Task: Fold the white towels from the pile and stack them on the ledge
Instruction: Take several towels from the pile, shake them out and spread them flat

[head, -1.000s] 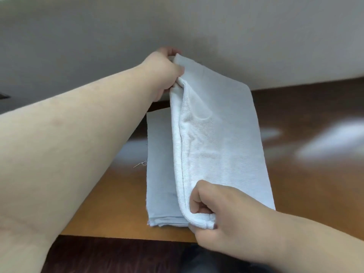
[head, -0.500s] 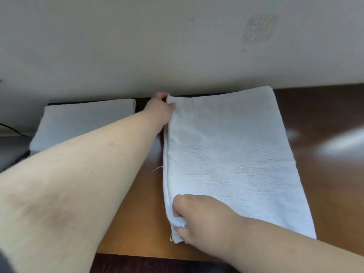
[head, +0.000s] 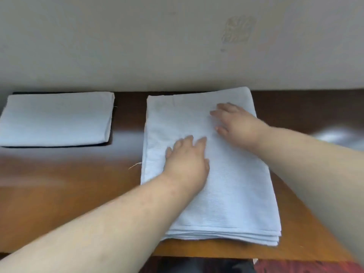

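Towel [head: 226,194] lies flat under both hands' fingers [head: 189,142] (spread).

Folded towel [head: 226,184] lying on desk [head: 69,184]; both hands resting on it; second towel [head: 57,119] lying left, seemingly on dark mat [head: 59,145].

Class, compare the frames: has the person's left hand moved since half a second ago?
Yes. The left hand has left the towel's far left corner by the wall and now lies flat nearer the towel's middle, closer to the person.
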Demonstrator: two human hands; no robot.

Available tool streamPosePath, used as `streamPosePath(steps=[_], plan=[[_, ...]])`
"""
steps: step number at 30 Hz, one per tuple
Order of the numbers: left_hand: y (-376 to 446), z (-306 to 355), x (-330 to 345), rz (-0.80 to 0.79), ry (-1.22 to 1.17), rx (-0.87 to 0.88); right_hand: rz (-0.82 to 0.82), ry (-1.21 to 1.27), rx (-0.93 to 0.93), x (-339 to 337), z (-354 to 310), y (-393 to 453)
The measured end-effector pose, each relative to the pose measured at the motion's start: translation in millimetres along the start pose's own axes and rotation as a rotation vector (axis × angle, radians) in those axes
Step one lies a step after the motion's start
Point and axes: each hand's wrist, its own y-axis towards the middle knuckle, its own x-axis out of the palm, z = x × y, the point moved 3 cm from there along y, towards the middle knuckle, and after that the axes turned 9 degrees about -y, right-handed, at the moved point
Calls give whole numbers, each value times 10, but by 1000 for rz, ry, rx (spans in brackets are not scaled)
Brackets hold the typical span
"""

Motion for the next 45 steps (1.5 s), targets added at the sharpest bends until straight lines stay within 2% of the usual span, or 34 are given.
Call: streamPosePath(steps=[2,5,10,14,16,19,21,24,26,30,35,38,45], plan=[[-166,155,255,-166,164,-70,-133,-183,-24,25,177,66],[-196,212,392,-268,235,-125,-201,-240,-5,77,207,-18],[-77,122,288,-323,374,-38,-275,-271,173,-8,173,-344],[41,48,98,-332,530,94,-423,-381,305,118,93,-713],[48,60,7,-334,546,83,-470,-229,342,195,12,-919],[-98,82,-13,-281,399,1,-469,-46,250,264,-197,-1258],[-302,116,102,-196,241,-50,-457,-54,190,323,-259,-1447],[-671,230,432,-88,156,-1,-223,-14,225,374,-201,-1553],[-885,252,630,-66,153,-28,-80,8,168,471,-191,-1591],[-1054,202,780,-64,145,-156,-176,-81,18,914,-193,-1772],[-893,-176,549,-57,180,-172,-109,-130,66,981,45,-1778],[-926,-496,502,-64,259,-113,-106,-138,112,1033,83,-1756],[-1034,-939,361,-150,246,156,-118,-95,231,1069,15,-1802]])
